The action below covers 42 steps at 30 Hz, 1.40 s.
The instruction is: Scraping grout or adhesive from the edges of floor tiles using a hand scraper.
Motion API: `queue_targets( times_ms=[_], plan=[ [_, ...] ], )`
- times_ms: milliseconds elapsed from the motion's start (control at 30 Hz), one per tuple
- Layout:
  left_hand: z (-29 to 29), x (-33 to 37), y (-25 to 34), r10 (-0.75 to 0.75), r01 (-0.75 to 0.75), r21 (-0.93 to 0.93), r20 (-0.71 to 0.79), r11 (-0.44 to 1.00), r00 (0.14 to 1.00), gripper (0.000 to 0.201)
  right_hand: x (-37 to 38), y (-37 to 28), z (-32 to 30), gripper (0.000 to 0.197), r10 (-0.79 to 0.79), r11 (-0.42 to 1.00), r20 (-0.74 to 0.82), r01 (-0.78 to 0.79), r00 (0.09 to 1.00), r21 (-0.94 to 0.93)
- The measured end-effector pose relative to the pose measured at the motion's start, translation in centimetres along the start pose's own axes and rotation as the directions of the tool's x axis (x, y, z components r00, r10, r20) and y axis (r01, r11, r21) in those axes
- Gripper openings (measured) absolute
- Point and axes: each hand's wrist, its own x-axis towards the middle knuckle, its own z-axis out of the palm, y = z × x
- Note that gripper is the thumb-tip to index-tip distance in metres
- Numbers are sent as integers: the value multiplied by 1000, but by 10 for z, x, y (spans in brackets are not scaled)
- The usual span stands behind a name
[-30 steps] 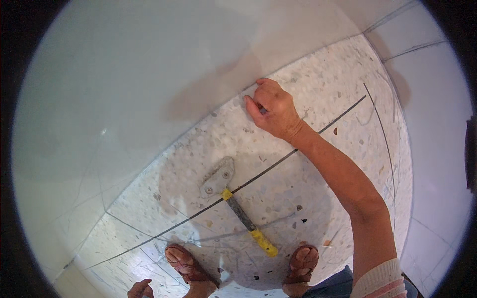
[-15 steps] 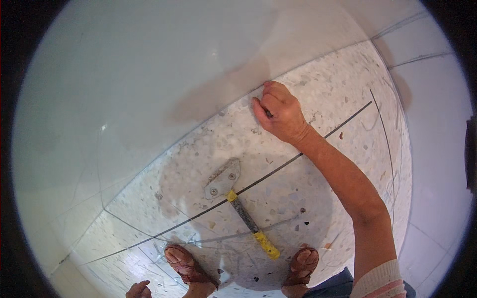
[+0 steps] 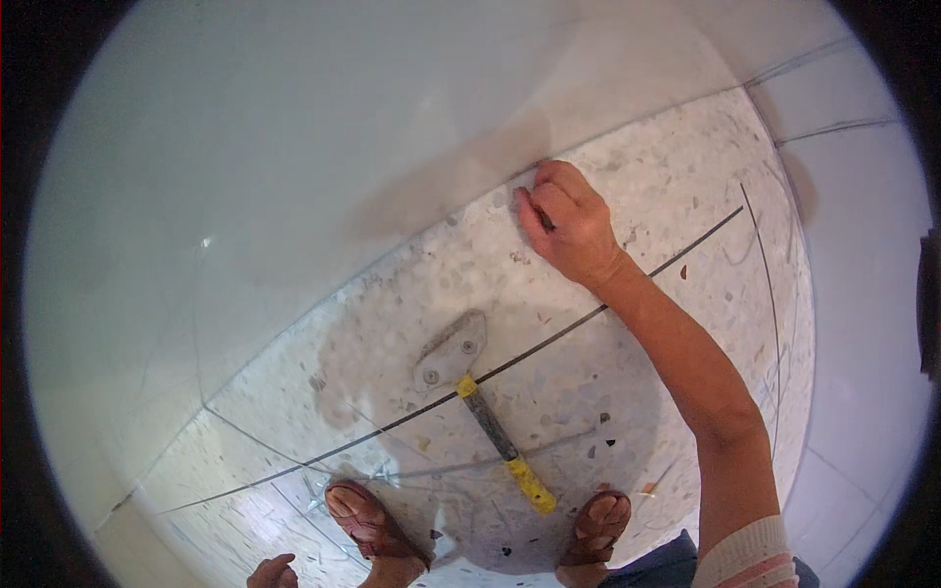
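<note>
From the head camera, the right hand [image 3: 569, 223] reaches out to where the speckled terrazzo floor [image 3: 627, 392] meets the pale wall [image 3: 294, 147]. Its fingers are curled together, with the fingertips [image 3: 529, 201] pressed at the seam; something dark and thin seems to sit in the grip, but it is too small to make out. The left hand [image 3: 272, 571] is cut off at the lower edge, so whether its grip is spread or closed cannot be told. A scraper [image 3: 475, 407] lies flat on the floor well behind the right hand, its grey metal blade toward the wall and its yellow-and-grey handle pointing back between two sandalled feet [image 3: 368, 524]. A striped sleeve cuff [image 3: 750, 559] shows at the lower right.
</note>
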Motion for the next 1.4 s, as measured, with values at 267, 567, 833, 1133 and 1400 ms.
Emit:
queue_targets(
  times_ms=[267,567,833,1133,1400],
  plan=[
    [2,-4,7,147,-146,28,-17,989,989,28,7,3,-1,20,-20,1000,45,21,999,-12],
    [2,5,-6,134,-136,-22,-73,991,988,28,13,-8,10,21,271,954,-180,-289,946,-81],
    [8,3,-2,386,-380,86,-77,921,919,23,16,-13,14,20,380,906,-267,-415,886,-87],
    [9,2,17,291,-291,6,-61,957,955,21,17,-13,23,15,423,867,-315,-481,850,-131],
    [6,7,0,301,-301,35,-11,953,954,26,-3,-36,16,19,467,884,-220,-454,856,112]
  ],
)
